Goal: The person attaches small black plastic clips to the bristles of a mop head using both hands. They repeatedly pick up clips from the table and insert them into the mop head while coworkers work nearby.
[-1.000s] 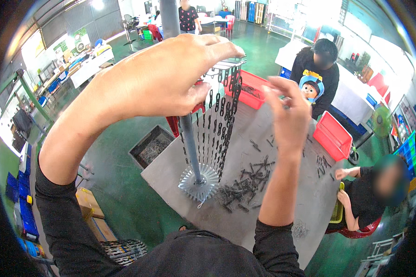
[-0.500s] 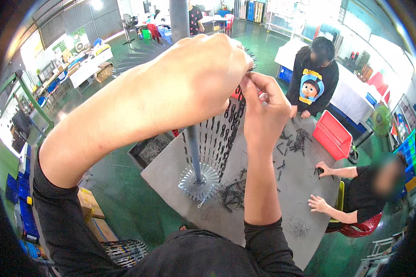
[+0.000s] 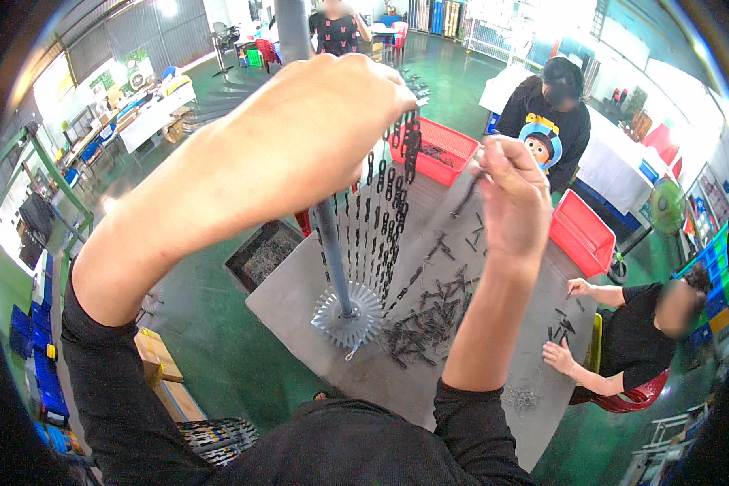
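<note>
From my remote post I'm seeing the right hand (image 3: pixel 514 190), right of centre, pinching a blurred, thin black strand (image 3: pixel 466 194) slanting down-left from its fingertips; linked black chains (image 3: pixel 411 150) are hanging below the upper-centre left hand (image 3: pixel 356 97), its grip I cannot tell; the right hand is no longer working beside it.

The hanging black chains (image 3: pixel 411 146) look like plastic from here, faintly glossy; the small black pieces (image 3: pixel 437 316) seem the same stuff. Below them the slotted disc (image 3: pixel 366 314) is shiny metal, the grey pole (image 3: pixel 333 253) smooth. The desk (image 3: pixel 292 312) looks matt, the red basket (image 3: pixel 579 257) glossy plastic, the green floor (image 3: pixel 243 356) lightly polished, the black sleeve (image 3: pixel 117 381) matt cloth, the brown box (image 3: pixel 155 355) plain cardboard
</note>
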A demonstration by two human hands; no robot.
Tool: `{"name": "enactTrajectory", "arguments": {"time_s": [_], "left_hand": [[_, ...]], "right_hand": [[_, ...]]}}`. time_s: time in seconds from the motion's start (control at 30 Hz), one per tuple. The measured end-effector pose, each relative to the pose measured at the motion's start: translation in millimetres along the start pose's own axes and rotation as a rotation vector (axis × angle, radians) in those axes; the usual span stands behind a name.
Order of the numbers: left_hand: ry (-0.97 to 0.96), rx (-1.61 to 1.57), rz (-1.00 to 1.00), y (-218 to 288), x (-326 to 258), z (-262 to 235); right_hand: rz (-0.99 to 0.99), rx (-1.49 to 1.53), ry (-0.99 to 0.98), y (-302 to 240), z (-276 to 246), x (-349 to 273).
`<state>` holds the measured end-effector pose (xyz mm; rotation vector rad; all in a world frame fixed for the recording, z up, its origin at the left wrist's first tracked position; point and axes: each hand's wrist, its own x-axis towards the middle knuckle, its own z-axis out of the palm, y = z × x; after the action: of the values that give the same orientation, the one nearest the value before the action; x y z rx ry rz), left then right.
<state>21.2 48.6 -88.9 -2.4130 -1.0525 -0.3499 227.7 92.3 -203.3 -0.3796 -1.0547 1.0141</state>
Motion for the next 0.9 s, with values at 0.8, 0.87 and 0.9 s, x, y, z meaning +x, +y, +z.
{"name": "enactTrajectory", "arguments": {"time_s": [0.8, 0.87, 0.9], "left_hand": [[-0.069, -0.039, -0.078, 6, -7, -11], [-0.050, -0.049, -0.032, 7, -6, -10], [-0.042, -0.053, -0.012, 8, -6, -11]], "right_hand": [[-0.185, -0.262, -0.013, 23, 72, -6], [-0.065, -0.036, -0.105, 18, 64, -3], [-0.019, 0.035, -0.138, 14, 59, -2]]}}
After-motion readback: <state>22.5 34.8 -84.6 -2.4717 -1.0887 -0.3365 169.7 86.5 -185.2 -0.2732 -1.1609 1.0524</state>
